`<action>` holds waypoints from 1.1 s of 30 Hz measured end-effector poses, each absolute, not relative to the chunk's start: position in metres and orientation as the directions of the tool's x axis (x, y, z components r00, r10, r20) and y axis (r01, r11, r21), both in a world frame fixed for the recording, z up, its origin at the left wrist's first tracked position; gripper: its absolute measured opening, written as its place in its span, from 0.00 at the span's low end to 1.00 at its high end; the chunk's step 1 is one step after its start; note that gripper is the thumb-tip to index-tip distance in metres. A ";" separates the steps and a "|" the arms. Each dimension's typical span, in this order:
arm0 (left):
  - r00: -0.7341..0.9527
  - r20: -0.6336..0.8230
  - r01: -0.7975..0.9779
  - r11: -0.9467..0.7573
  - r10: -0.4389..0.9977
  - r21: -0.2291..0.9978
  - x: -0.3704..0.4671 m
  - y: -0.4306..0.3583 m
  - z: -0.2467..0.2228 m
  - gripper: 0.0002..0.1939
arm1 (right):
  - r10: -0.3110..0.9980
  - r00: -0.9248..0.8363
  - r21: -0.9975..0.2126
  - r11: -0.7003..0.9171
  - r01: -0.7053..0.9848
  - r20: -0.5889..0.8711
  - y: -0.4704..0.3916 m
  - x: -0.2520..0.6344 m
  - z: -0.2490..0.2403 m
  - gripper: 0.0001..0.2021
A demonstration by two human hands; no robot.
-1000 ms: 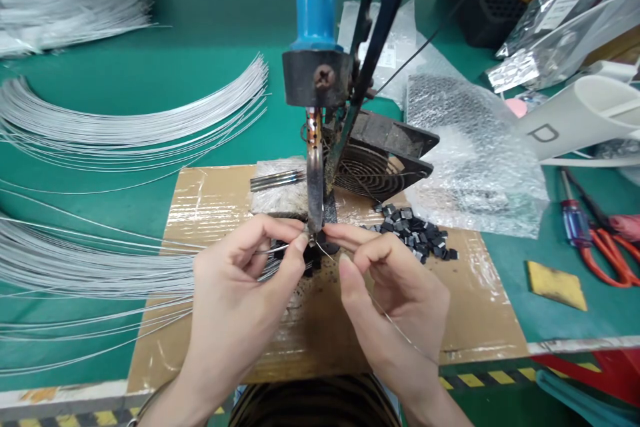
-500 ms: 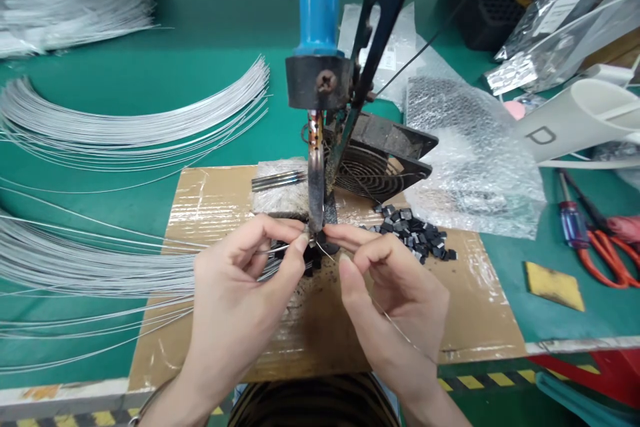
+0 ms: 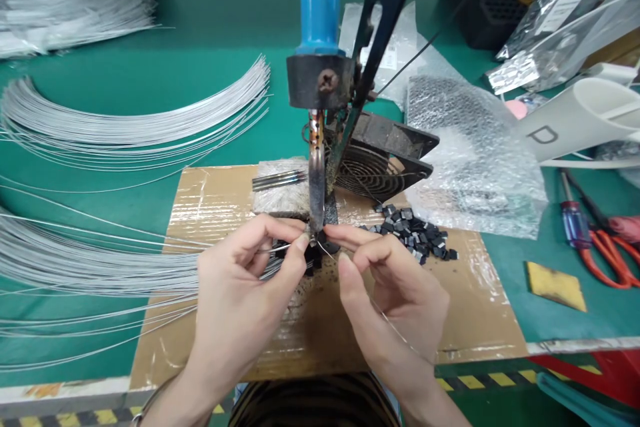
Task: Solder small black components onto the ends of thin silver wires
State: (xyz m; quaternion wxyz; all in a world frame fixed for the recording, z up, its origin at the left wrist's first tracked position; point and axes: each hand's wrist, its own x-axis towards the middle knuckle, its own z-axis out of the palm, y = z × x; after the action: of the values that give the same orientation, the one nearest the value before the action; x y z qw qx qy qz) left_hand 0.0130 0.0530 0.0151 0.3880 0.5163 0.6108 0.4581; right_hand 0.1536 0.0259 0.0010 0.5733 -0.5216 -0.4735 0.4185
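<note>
one grey wire in the left fingers, under the iron

the green bench (image 3: 210, 67) carries a cardboard sheet (image 3: 475, 320) along its near edge. a bundle of grey wires (image 3: 100, 274) lies across the sheet's left edge, and a blue-handled iron (image 3: 320, 14) points down over its middle. the left hand (image 3: 245, 287) and right hand (image 3: 400, 294) come together at the tip. black pieces (image 3: 425, 234) are heaped by the sheet's far right corner.

the held grey wire (image 3: 277, 249) leads from the left to the iron's tip. it looks light and springy, probably smooth enough to roll; best gripped just behind its end, clear of a likely hot tip. the left thumb and forefinger are pinched nearly together on it. the right forefinger reaches in beside the tip, its thumb slightly apart. a thin silvery wire (image 3: 393, 326), likely easy to kink, runs past that thumb over the palm; whether those fingers grip it, i cannot tell.
</note>
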 end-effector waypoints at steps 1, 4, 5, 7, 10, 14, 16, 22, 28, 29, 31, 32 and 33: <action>-0.167 -0.002 0.276 0.049 0.986 0.960 0.013 0.053 0.015 0.08 | 0.973 0.204 -0.994 0.107 0.017 0.108 0.026 0.153 0.001 0.10; -0.170 -0.006 0.284 0.055 0.985 0.957 0.014 0.054 0.016 0.08 | 0.971 0.211 -0.994 0.106 0.022 0.108 0.026 0.152 0.001 0.09; -0.169 -0.006 0.284 0.054 0.986 0.957 0.014 0.053 0.016 0.07 | 0.970 0.214 -0.994 0.109 0.023 0.112 0.026 0.152 0.001 0.09; -0.165 -0.009 0.279 0.056 0.986 0.959 0.014 0.053 0.017 0.07 | 0.969 0.219 -0.993 0.114 0.027 0.117 0.026 0.151 0.001 0.09; -0.167 -0.015 0.273 0.061 0.986 0.960 0.013 0.051 0.018 0.07 | 0.968 0.222 -0.993 0.114 0.034 0.119 0.026 0.150 0.001 0.09; -0.173 -0.017 0.271 0.064 0.985 0.961 0.012 0.050 0.019 0.07 | 0.970 0.215 -0.994 0.105 0.039 0.111 0.025 0.151 0.002 0.09; -0.175 -0.017 0.275 0.065 0.984 0.959 0.012 0.050 0.018 0.07 | 0.971 0.203 -0.992 0.114 0.054 0.123 0.025 0.152 0.002 0.09; -0.173 -0.005 0.289 0.056 0.985 0.956 0.013 0.052 0.017 0.06 | 0.966 0.225 -0.992 0.116 0.056 0.126 0.026 0.151 0.001 0.10; -0.181 -0.018 0.285 0.070 0.983 0.956 0.013 0.050 0.018 0.05 | 0.968 0.213 -0.990 0.125 0.064 0.136 0.024 0.150 0.000 0.09; -0.185 -0.016 0.290 0.070 0.983 0.955 0.013 0.050 0.018 0.05 | 0.968 0.209 -0.990 0.125 0.068 0.137 0.024 0.151 0.000 0.09; -0.188 -0.016 0.300 0.073 0.982 0.951 0.012 0.049 0.018 0.04 | 0.967 0.217 -0.990 0.124 0.067 0.136 0.023 0.151 -0.001 0.09; -0.187 -0.015 0.302 0.072 0.982 0.951 0.012 0.049 0.017 0.04 | 0.967 0.217 -0.990 0.126 0.064 0.138 0.023 0.152 -0.002 0.09; -0.186 -0.011 0.302 0.068 0.982 0.951 0.012 0.049 0.017 0.04 | 0.968 0.206 -0.989 0.133 0.065 0.143 0.022 0.152 -0.002 0.09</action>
State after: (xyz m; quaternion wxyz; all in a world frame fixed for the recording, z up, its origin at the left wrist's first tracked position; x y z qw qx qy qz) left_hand 0.0120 0.0492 0.0174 0.3782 0.5136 0.6253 0.4496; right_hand 0.1524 0.0225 -0.0019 0.5710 -0.5265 -0.4902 0.3955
